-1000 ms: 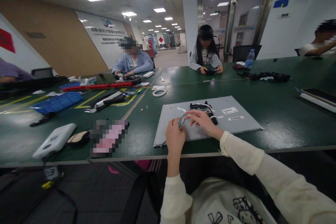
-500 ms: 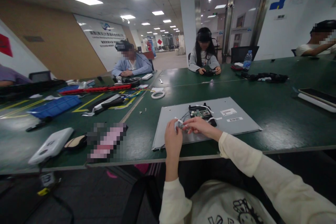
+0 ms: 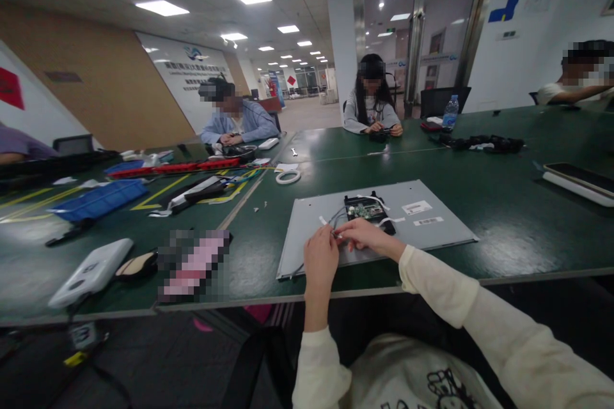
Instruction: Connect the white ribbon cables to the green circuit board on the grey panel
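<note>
A flat grey panel (image 3: 446, 204) lies on the green table before me, its back side up with two white labels. A small green circuit board (image 3: 367, 211) sits in a black bracket (image 3: 388, 227) near its middle, with white tape strips (image 3: 394, 221) around it. From the board a grey cable (image 3: 338, 211) runs towards my fingers. My left hand (image 3: 322, 254) is closed over the cable at the panel's left part. My right hand (image 3: 363, 234) pinches at the same spot, its fingertips meeting the left ones. The exact grip is partly hidden.
A roll of white tape (image 3: 288, 177) lies beyond the panel. To the left are a pink phone-like item (image 3: 199, 265), a white device (image 3: 91, 273) and a blue tray (image 3: 98, 198). A phone (image 3: 580, 179) lies at the right. Other people sit around the table.
My fingers have come down closer to the panel, and the left hand covers more of the cable. A white tape piece now shows beyond the left fingers. The view has shifted slightly.
</note>
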A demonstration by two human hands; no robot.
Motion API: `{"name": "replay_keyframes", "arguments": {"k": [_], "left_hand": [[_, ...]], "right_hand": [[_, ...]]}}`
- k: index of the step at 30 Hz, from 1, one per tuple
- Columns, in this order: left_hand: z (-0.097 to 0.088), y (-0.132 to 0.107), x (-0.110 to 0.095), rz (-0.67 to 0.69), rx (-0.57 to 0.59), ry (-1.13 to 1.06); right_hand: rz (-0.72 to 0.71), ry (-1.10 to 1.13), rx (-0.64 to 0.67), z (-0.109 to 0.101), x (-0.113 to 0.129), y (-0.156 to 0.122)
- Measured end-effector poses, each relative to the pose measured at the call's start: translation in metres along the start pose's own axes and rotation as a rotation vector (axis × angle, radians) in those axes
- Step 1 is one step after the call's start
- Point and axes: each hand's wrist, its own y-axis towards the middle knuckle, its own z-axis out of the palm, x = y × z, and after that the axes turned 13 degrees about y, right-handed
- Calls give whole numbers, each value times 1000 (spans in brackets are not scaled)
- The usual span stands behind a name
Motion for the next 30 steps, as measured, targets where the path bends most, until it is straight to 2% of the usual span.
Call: {"name": "replay_keyframes", "arguments": {"k": [5, 11, 23, 30], "left_hand": [[-9, 9, -7, -49, 89, 104], [-5, 19, -9, -89, 133, 155], [1, 19, 3, -40, 110, 45], [7, 18, 9, 45, 114, -11]], "right_hand": [[14, -10, 26, 0, 0, 1], [97, 8, 54, -3, 0, 3], [93, -84, 60, -10, 0, -14], [71, -151, 54, -9, 3, -17]]}}
